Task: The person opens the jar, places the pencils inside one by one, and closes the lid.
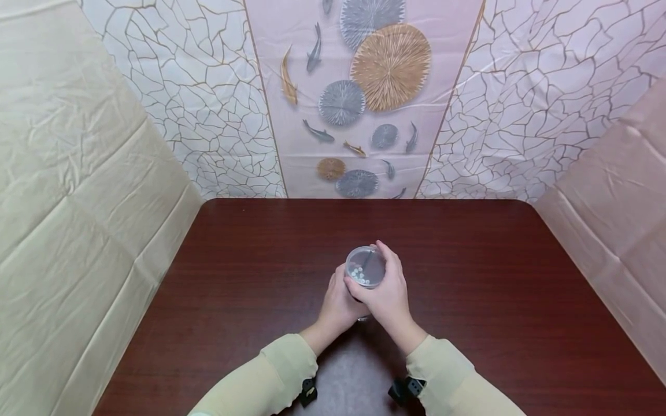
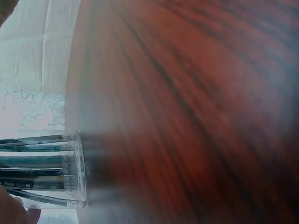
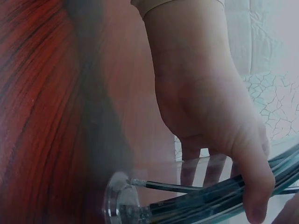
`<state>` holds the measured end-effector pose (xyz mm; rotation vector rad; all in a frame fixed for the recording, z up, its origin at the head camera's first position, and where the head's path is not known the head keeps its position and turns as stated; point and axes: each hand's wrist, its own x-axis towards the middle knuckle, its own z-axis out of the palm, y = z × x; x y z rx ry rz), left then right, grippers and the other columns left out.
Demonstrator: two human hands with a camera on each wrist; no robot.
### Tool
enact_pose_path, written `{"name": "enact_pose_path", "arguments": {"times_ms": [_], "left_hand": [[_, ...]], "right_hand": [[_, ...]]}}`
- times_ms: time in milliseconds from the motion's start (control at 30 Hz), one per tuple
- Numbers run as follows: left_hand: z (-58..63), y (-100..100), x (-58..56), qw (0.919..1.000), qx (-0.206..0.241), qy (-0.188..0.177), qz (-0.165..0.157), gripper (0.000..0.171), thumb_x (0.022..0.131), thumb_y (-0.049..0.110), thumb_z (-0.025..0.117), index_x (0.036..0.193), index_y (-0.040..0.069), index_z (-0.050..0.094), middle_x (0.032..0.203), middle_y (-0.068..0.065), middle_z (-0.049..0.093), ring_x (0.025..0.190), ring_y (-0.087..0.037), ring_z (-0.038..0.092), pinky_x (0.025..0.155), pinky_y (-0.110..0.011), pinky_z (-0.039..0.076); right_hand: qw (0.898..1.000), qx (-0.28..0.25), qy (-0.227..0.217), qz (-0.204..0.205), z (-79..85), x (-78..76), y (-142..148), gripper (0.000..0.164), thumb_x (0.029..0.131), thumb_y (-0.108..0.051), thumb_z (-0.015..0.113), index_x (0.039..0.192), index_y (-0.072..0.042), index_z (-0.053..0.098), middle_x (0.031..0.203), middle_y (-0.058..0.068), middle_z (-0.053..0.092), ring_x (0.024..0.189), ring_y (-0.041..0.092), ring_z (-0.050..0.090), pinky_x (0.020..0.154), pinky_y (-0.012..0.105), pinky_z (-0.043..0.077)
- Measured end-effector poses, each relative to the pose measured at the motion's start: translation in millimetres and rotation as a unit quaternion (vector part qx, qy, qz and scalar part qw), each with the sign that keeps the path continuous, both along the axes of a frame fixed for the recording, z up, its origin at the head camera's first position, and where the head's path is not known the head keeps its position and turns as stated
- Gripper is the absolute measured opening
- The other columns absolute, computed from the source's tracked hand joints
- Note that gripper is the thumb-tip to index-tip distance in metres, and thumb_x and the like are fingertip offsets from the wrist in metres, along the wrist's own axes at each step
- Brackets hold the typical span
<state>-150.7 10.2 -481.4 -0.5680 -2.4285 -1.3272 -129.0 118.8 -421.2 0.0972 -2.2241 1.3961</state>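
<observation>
A clear cylindrical container (image 1: 370,267) is held between both hands near the middle of the table, its round top facing the head camera. Inside it stand several dark pens (image 2: 32,172) with clear ends; small whitish ends (image 1: 358,274) gather at one side of the top. My right hand (image 1: 385,292) grips the container near its top, with thumb and fingers on opposite sides. Lower down, my left hand (image 1: 339,300) holds it from the left, partly hidden behind the right. In the right wrist view the container's clear base (image 3: 119,198) shows; whether it touches the table I cannot tell.
The dark red-brown wooden table (image 1: 234,277) has a glossy reflection near its front. A patterned cloth (image 1: 198,104) hangs behind it. Plain pale cloths (image 1: 93,190) hang at both sides. Small black devices (image 1: 308,393) sit at the sleeve cuffs.
</observation>
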Motion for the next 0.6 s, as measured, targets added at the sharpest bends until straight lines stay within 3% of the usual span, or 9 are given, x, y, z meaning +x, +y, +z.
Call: {"name": "enact_pose_path", "arguments": {"times_ms": [100, 333, 600], "left_hand": [[-0.7, 0.0, 0.3, 0.9999, 0.007, -0.013, -0.004, 0.083, 0.061, 0.021, 0.081, 0.13, 0.003, 0.039, 0.118, -0.011, 0.053, 0.106, -0.026, 0.05, 0.086, -0.04, 0.046], [-4.1, 1.9, 0.6, 0.9996, 0.011, 0.024, 0.007, 0.078, 0.063, 0.014, 0.08, 0.127, 0.0, 0.039, 0.118, -0.014, 0.052, 0.106, -0.029, 0.051, 0.088, -0.041, 0.044], [-4.8, 2.3, -1.0, 0.9999, 0.008, 0.004, 0.011, 0.079, 0.064, 0.017, 0.079, 0.129, 0.003, 0.035, 0.116, -0.016, 0.054, 0.106, -0.029, 0.055, 0.087, -0.041, 0.046]], "right_hand": [[1.0, -0.031, -0.001, -0.007, -2.6, 0.8, -2.2, 0.089, 0.063, -0.019, 0.085, 0.136, -0.004, 0.037, 0.13, 0.006, 0.053, 0.116, 0.022, 0.049, 0.094, 0.037, 0.037], [0.997, -0.061, 0.031, -0.025, -12.6, 0.4, -9.3, 0.091, 0.064, -0.018, 0.084, 0.137, -0.002, 0.032, 0.135, 0.009, 0.05, 0.121, 0.022, 0.047, 0.096, 0.03, 0.034], [0.997, -0.066, 0.028, -0.026, -18.6, -3.0, -7.4, 0.096, 0.064, -0.02, 0.085, 0.14, -0.002, 0.03, 0.136, 0.005, 0.05, 0.12, 0.021, 0.047, 0.097, 0.032, 0.033]]}}
